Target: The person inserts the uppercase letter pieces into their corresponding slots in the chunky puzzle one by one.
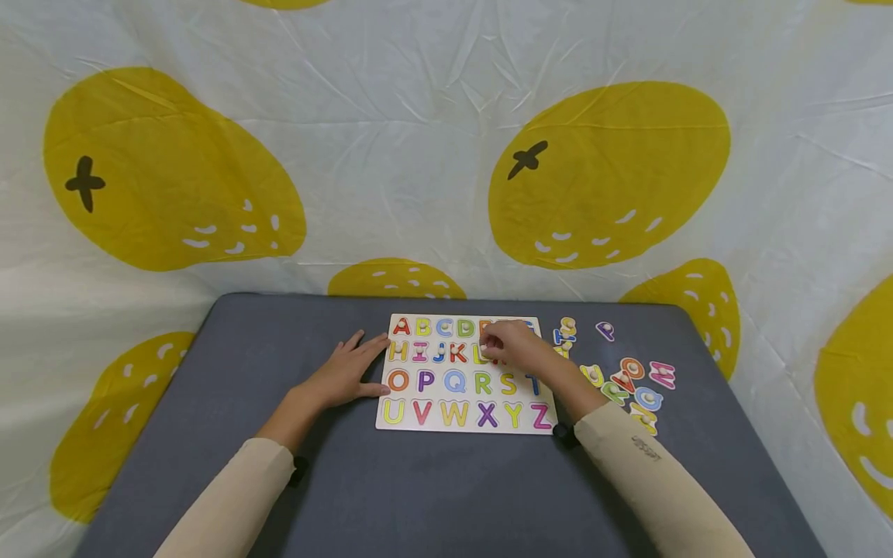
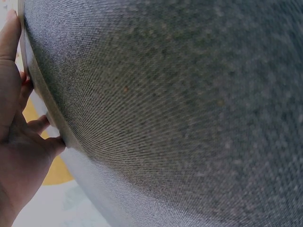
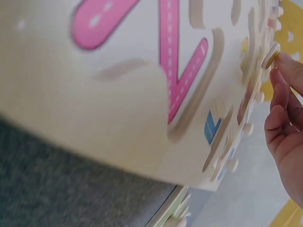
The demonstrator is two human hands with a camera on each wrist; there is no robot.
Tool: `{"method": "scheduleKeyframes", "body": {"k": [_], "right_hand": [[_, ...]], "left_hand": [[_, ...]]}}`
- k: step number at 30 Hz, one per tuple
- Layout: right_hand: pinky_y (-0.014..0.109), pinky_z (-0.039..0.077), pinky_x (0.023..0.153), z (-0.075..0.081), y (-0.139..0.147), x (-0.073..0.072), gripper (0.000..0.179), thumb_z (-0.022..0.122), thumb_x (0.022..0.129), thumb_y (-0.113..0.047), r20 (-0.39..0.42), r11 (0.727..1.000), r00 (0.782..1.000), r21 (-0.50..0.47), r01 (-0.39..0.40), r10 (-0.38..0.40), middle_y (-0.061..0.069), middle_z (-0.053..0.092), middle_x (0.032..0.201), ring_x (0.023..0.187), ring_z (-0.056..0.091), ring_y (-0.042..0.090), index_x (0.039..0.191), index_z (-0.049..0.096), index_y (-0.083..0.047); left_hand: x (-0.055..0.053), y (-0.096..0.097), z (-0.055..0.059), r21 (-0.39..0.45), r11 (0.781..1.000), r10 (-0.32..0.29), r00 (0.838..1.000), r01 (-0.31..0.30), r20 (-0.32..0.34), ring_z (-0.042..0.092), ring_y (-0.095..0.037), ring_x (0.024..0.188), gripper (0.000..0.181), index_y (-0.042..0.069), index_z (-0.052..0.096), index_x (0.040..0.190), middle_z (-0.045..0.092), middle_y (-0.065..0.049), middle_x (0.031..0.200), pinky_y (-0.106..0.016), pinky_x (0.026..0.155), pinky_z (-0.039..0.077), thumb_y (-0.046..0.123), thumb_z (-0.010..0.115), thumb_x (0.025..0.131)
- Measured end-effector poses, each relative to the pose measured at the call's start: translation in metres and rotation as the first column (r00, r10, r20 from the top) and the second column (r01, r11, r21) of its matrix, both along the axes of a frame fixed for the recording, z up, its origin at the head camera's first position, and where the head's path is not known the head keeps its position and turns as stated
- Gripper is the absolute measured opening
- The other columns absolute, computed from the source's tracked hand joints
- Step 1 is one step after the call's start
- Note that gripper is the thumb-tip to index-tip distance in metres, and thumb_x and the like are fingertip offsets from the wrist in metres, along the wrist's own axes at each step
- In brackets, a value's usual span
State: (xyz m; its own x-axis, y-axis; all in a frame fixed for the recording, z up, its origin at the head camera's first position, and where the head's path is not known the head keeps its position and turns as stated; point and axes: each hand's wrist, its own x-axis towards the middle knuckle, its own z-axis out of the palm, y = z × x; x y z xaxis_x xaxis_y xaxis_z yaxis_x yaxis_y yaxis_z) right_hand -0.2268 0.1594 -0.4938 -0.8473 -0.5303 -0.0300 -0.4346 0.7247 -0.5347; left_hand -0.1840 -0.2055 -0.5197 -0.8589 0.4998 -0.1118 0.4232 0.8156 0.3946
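A wooden alphabet puzzle board (image 1: 434, 397) lies on the dark grey table. Knobbed letter pieces, such as the A (image 1: 401, 326) and K (image 1: 457, 353), sit in its upper rows. My left hand (image 1: 349, 372) rests at the board's left edge, fingers spread, thumb and fingertips touching it. Only part of that hand (image 2: 21, 161) shows in the left wrist view. Over the second row, my right hand (image 1: 512, 345) pinches a yellow letter piece (image 3: 270, 56) between thumb and fingers. The piece is tilted in the right wrist view; which letter it is, I cannot tell. This hand hides nearby slots.
Loose knobbed letters lie right of the board: a purple P (image 1: 605, 332), a pink M (image 1: 662, 375), a blue Q (image 1: 648, 398) and several others, some overlapping. Behind the table (image 1: 446, 496) hangs a white cloth (image 1: 391, 178) printed with yellow fruit.
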Motion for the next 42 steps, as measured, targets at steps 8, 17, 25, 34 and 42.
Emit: {"method": "scheduleKeyframes", "body": {"k": [8, 17, 25, 34, 42], "right_hand": [[0.027, 0.048, 0.072, -0.006, -0.011, -0.001, 0.004, 0.075, 0.096, -0.017, -0.029, 0.995, 1.0, 0.095, 0.013, -0.01, -0.004, 0.065, 0.083, 0.076, 0.055, 0.011, 0.097, 0.074, -0.013], [0.027, 0.05, 0.074, -0.009, -0.017, -0.002, 0.005, 0.074, 0.097, -0.017, -0.035, 0.998, 0.999, 0.07, -0.006, 0.009, -0.003, 0.066, 0.086, 0.077, 0.056, 0.011, 0.097, 0.074, -0.012], [0.026, 0.049, 0.073, -0.012, -0.018, -0.003, 0.005, 0.077, 0.095, -0.017, -0.014, 0.999, 1.0, 0.047, 0.023, -0.022, -0.004, 0.066, 0.083, 0.077, 0.056, 0.011, 0.096, 0.075, -0.013], [0.026, 0.048, 0.073, -0.014, -0.018, -0.003, 0.005, 0.075, 0.096, -0.017, 0.008, 0.998, 0.999, 0.046, 0.037, -0.037, -0.003, 0.063, 0.085, 0.079, 0.055, 0.012, 0.096, 0.073, -0.012], [0.029, 0.05, 0.077, -0.007, -0.007, -0.001, 0.018, 0.076, 0.094, -0.012, 0.054, 0.999, 0.998, 0.019, 0.041, -0.042, -0.001, 0.066, 0.091, 0.082, 0.057, 0.013, 0.111, 0.073, -0.008]], "left_hand": [[-0.001, 0.001, 0.001, -0.001, 1.0, -0.005, 1.0, 0.005, 0.01, 0.015, -0.048, 0.157, 0.095, 0.013, 0.03, 0.164, 0.031, -0.009, 0.17, -0.073, 0.121, 0.015, 0.053, 0.076, 0.09], [0.0, 0.0, 0.0, -0.007, 1.0, -0.002, 1.0, 0.002, 0.011, 0.015, -0.048, 0.157, 0.095, 0.014, 0.03, 0.164, 0.03, -0.009, 0.17, -0.073, 0.121, 0.015, 0.053, 0.076, 0.09], [0.001, -0.001, -0.001, -0.004, 1.0, 0.004, 1.0, -0.004, 0.004, 0.016, -0.048, 0.157, 0.095, 0.014, 0.031, 0.164, 0.032, -0.009, 0.169, -0.073, 0.121, 0.016, 0.053, 0.076, 0.09], [0.0, -0.002, -0.001, -0.009, 1.0, -0.001, 1.0, 0.001, -0.003, 0.016, -0.048, 0.157, 0.095, 0.013, 0.031, 0.164, 0.031, -0.009, 0.169, -0.073, 0.12, 0.016, 0.054, 0.075, 0.09], [0.0, 0.0, 0.0, -0.005, 1.0, 0.002, 1.0, -0.002, 0.0, 0.015, -0.048, 0.157, 0.096, 0.013, 0.03, 0.164, 0.03, -0.008, 0.17, -0.073, 0.121, 0.016, 0.054, 0.075, 0.09]]}}
